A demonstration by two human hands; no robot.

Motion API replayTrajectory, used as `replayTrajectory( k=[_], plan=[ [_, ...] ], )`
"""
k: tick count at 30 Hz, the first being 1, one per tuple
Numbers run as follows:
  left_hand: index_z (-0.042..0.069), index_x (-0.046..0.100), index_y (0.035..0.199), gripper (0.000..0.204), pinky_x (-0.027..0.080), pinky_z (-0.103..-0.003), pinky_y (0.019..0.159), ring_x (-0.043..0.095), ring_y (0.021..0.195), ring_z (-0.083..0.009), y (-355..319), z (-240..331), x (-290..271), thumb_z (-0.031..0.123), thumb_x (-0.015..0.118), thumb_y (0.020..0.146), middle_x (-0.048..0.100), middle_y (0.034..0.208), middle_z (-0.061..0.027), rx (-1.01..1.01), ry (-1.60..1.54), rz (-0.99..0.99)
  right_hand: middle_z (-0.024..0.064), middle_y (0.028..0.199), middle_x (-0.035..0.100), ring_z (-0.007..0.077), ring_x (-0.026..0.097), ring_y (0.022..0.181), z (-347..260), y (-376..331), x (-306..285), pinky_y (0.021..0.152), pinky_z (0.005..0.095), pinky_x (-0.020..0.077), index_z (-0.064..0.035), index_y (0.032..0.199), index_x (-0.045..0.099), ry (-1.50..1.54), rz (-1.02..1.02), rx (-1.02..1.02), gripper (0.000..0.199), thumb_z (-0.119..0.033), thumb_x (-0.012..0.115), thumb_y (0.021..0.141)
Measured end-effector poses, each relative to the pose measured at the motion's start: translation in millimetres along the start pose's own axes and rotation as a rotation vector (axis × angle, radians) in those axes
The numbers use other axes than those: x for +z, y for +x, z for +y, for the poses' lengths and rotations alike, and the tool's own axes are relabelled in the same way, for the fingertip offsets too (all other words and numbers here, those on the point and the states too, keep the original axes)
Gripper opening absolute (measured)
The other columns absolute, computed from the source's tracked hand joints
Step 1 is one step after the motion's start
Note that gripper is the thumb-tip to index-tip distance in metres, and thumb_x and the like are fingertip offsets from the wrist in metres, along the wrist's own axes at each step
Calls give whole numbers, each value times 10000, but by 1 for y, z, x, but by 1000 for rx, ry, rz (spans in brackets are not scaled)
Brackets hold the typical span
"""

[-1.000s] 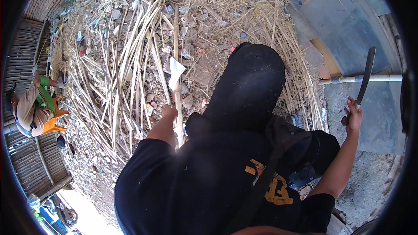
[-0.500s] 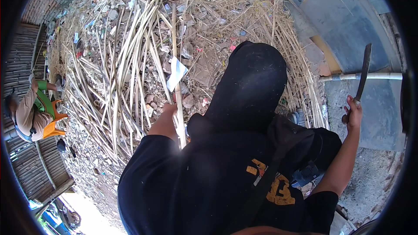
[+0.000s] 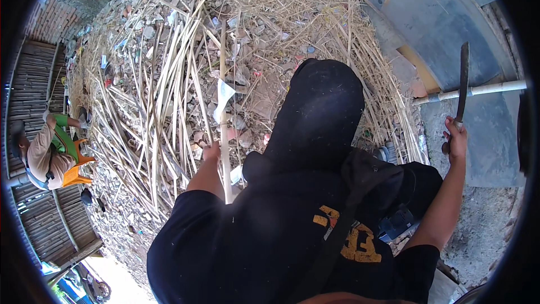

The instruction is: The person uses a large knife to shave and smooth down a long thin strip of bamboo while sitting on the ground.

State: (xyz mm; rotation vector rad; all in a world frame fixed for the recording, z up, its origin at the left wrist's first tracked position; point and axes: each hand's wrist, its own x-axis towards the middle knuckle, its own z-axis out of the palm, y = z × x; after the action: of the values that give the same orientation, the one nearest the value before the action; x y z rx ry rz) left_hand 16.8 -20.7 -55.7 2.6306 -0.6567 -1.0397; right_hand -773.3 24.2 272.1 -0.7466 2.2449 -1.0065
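Observation:
My right hand (image 3: 457, 141) is wrapped round the handle of a machete (image 3: 463, 81), its long dark blade pointing up and away from me on the right. Left of my knee, my left hand (image 3: 211, 151) is closed at the near end of a thin bamboo strip (image 3: 201, 101). A wider pale bamboo piece (image 3: 224, 155) runs lengthwise just right of that hand. Across its middle is a white scrap (image 3: 224, 100) that looks like paper or plastic. Many long split strips (image 3: 163, 95) lie in a loose heap left of and beyond my left hand.
Stony, littered ground surrounds the heap, with dry straw (image 3: 304, 0) at the far side. Grey panels (image 3: 450, 28) and a pale pole (image 3: 478, 92) lie to the right. At far left a person (image 3: 48, 149) sits on an orange stool (image 3: 79, 171) beside a bamboo wall (image 3: 34, 79).
My left hand has shifted left with the thin strip, away from the wider piece. The machete has become more upright in my right hand. The white scrap looks narrower and turned.

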Motion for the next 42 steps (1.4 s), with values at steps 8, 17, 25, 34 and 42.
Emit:
replayTrajectory(
  k=[8,17,25,34,42],
  plan=[
    [-10,641,1193,639,480,-469,971,633,1103,-411,-44,42,-74,531,522,875,664,1151,-261,139,293,180,25,1010,644,144,584,917,-7,-8,1,814,318,464,-52,1107,658,6,-15,-74,388,-301,757,826],
    [-18,679,1061,527,503,-429,815,667,866,-338,-81,2,-113,473,585,894,694,944,-215,342,215,144,27,988,644,145,582,894,4,-13,-5,817,328,471,-53,1089,665,17,5,-103,394,-315,754,810],
    [127,520,898,358,297,-275,459,343,484,-97,-83,19,-127,475,583,953,419,622,21,-132,-394,-634,29,948,646,142,580,865,15,-8,-10,782,328,473,-61,1079,670,-19,28,-98,402,-312,767,781],
    [41,440,1286,432,501,-482,918,626,1090,-402,-91,19,-130,228,568,918,601,1200,-255,387,545,303,51,872,649,169,597,826,24,3,-11,788,324,462,-17,1071,665,-222,-51,-130,423,-279,783,761],
    [105,574,1184,285,536,-472,894,592,1118,-348,-115,37,-164,192,619,917,538,1250,-140,415,846,570,60,852,648,181,592,803,20,3,-7,801,343,460,-6,1079,659,-234,-51,-152,433,-261,786,753]
  ],
)
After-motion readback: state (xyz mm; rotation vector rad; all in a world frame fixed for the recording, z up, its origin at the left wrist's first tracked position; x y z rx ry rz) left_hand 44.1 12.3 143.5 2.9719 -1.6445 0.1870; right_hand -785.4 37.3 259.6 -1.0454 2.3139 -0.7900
